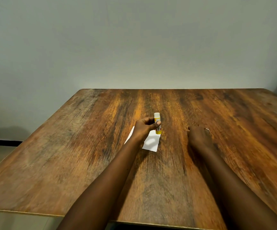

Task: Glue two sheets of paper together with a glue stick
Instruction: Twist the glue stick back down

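A yellow glue stick (157,123) with a white cap stands upright in my left hand (143,128), gripped between thumb and fingers near the middle of the table. White paper (151,141) lies flat on the wood under that hand, partly hidden by my wrist; I cannot tell how many sheets it is. My right hand (199,136) rests palm down on the bare wood to the right of the paper, fingers curled, holding nothing visible.
The brown wooden table (68,155) fills the lower view, its far edge against a plain grey wall (134,47). The near edge runs along the bottom, and floor shows beyond the left edge.
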`<action>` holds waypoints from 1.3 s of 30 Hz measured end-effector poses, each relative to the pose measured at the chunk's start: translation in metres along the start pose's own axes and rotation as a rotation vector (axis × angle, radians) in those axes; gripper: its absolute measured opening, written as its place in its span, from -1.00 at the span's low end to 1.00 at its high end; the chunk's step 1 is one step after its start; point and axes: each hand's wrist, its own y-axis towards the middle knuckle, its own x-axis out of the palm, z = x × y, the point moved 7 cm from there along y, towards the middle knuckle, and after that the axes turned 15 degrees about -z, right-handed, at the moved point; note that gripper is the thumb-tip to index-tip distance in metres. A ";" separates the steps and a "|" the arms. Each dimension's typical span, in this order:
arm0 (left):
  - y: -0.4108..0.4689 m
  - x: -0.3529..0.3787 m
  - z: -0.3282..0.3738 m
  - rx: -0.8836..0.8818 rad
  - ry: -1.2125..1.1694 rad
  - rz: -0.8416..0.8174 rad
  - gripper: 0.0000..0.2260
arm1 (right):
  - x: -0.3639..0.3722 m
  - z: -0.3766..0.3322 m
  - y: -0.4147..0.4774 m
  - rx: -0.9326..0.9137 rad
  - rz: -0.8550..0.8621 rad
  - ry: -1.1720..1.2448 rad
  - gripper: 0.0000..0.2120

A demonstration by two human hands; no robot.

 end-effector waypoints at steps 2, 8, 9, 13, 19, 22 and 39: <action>-0.002 0.002 0.002 0.011 0.014 -0.022 -0.71 | 0.005 0.005 0.001 0.020 0.011 0.046 -0.68; -0.009 0.013 0.007 -0.069 0.063 -0.140 -0.75 | 0.000 0.001 -0.001 -0.028 0.083 0.350 -0.76; -0.010 0.014 0.007 -0.095 0.074 -0.156 -0.75 | -0.002 -0.001 0.000 -0.037 0.078 0.412 -0.79; -0.011 0.017 0.005 -0.084 0.068 -0.188 -0.68 | -0.011 -0.017 0.000 -0.168 0.004 0.846 -0.91; -0.011 0.020 0.002 -0.091 0.079 -0.226 -0.74 | -0.019 -0.046 -0.004 -0.387 -0.121 1.417 -0.83; -0.013 0.022 0.003 -0.103 0.145 -0.249 -0.75 | -0.022 -0.055 -0.006 -0.438 -0.106 1.550 -0.80; -0.014 0.024 0.011 -0.072 0.402 -0.214 -0.84 | -0.046 -0.085 -0.025 -0.625 0.024 0.898 -0.74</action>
